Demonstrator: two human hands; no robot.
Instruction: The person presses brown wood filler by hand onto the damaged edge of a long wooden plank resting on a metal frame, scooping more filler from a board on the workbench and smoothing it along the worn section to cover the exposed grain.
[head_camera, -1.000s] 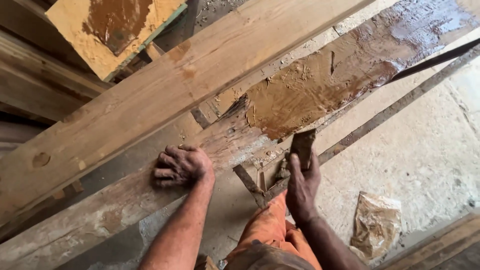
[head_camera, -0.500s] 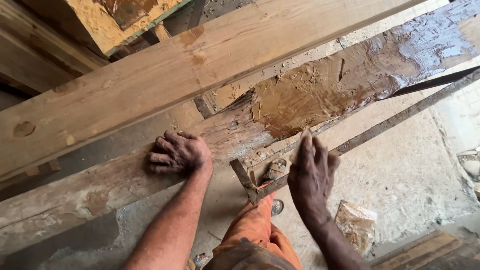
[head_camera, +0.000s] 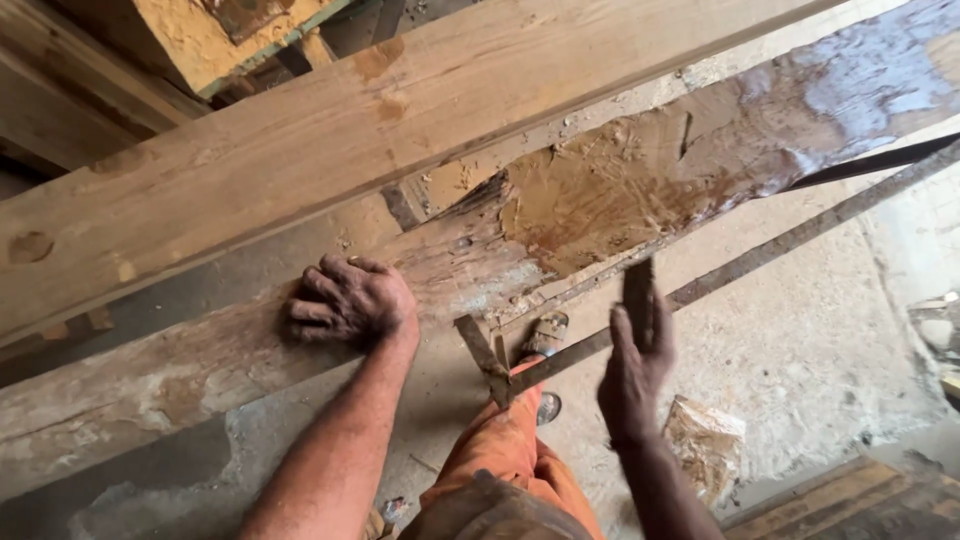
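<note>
**Head cam: one hand flat on the plank, the other gripping a scraper**

Head view looks down at a weathered plank (head_camera: 300, 350) running diagonally from lower left to upper right, so I'll place everything off that. The left hand (head_camera: 350, 300) sits palm-down on the plank's bare dry stretch, fingers (head_camera: 305, 310) curled a bit and pressing on the wood, not wrapped around anything. Further up the plank from that hand there's a thick smear of wet brown paste (head_camera: 620, 190), turning darker and shiny toward the far end.

The right hand (head_camera: 635, 375) is off the plank's near edge, just below the paste, closed around a flat dark scraper (head_camera: 637, 290) whose blade sticks up past the fingertips and is a bit blurred. It isn't touching the plank as far as I can tell.

A wider, cleaner board (head_camera: 400, 130) lies beyond the plank. Below the plank: a rusty metal bar (head_camera: 760, 258), an orange trouser leg (head_camera: 500, 460), a sandalled foot (head_camera: 545, 335), and a crumpled plastic bag (head_camera: 705, 445) on the concrete floor (head_camera: 830, 350).
</note>
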